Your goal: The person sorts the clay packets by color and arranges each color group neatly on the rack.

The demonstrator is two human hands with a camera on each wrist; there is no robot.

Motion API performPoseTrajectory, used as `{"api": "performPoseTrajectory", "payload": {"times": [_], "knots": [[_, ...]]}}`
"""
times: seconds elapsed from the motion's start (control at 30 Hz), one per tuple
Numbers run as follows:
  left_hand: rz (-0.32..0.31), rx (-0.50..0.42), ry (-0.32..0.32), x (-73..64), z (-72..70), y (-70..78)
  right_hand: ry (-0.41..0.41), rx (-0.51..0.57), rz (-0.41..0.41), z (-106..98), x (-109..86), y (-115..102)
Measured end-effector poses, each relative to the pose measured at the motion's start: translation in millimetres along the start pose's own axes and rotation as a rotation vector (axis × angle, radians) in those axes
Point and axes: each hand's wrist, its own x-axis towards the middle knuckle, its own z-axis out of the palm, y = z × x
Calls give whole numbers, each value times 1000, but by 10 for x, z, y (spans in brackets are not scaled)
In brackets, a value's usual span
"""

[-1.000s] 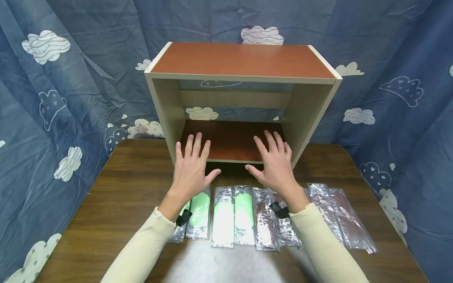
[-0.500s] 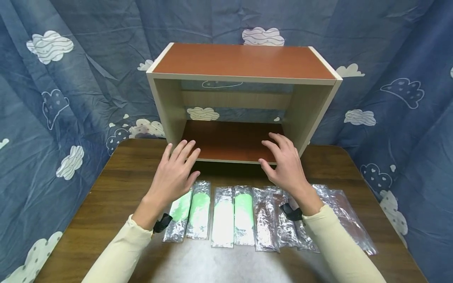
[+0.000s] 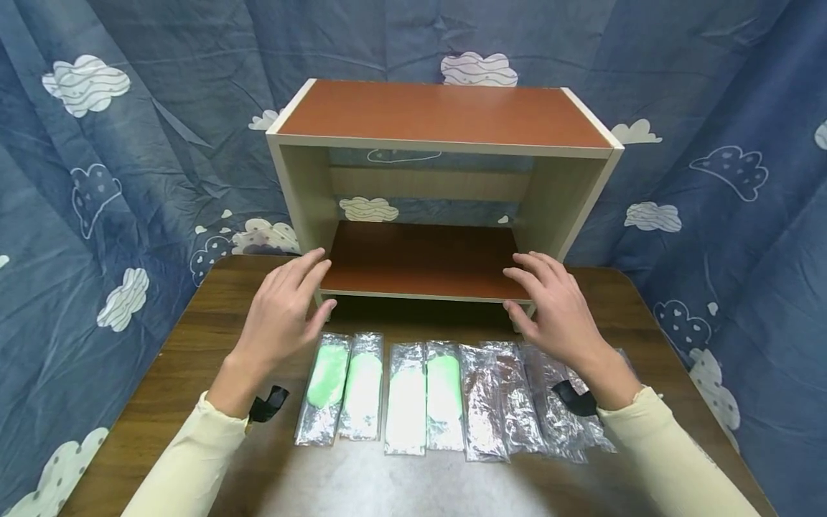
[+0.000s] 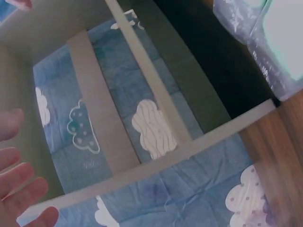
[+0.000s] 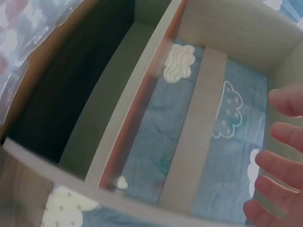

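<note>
A small open-fronted shelf unit (image 3: 446, 115) with a reddish-brown top and inner board (image 3: 420, 262) stands at the back of the table. My left hand (image 3: 274, 316) hovers by its lower left corner, fingers gently bent and thumb apart, holding nothing. By the lower right corner floats my right hand (image 3: 558, 312), also with nothing in it. In front of the shelf lies a row of clear plastic packets: several with green contents (image 3: 444, 388) on the left, and several with dark-looking contents (image 3: 484, 402) on the right. My right wrist and forearm cover part of the rightmost packets.
The wooden table (image 3: 174, 402) has rounded back corners. Behind and beside it hangs a blue curtain (image 3: 678, 86) printed with white clouds. A dark gap (image 3: 420, 316) lies beneath the shelf's lower board. Each wrist wears a black band (image 3: 268, 403).
Both hands have moved apart from in front of the shelf, the left going left and the right going right. Their fingers have bent a little. The packets and shelf stay put.
</note>
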Motion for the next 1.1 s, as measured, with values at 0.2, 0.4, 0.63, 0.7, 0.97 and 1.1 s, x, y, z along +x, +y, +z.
{"api": "performPoseTrajectory", "payload": {"times": [0.2,0.4,0.63,0.7,0.97,1.1], "knots": [[-182,-167,131,98,-10,-135,-27,-3,-5,-202,-113,96],[-412,-312,153,185,-1,-275,-58,-24,-9,-408,-235,228],[-649,-734,48,370,18,-522,-42,-13,-7,-606,-333,406],[-682,-844,35,421,44,-574,-53,-11,22,-652,-366,443],[-746,-920,102,516,176,-562,-108,-46,152,-777,-540,670],[-757,-877,190,517,232,-534,-178,-80,228,-812,-686,803]]}}
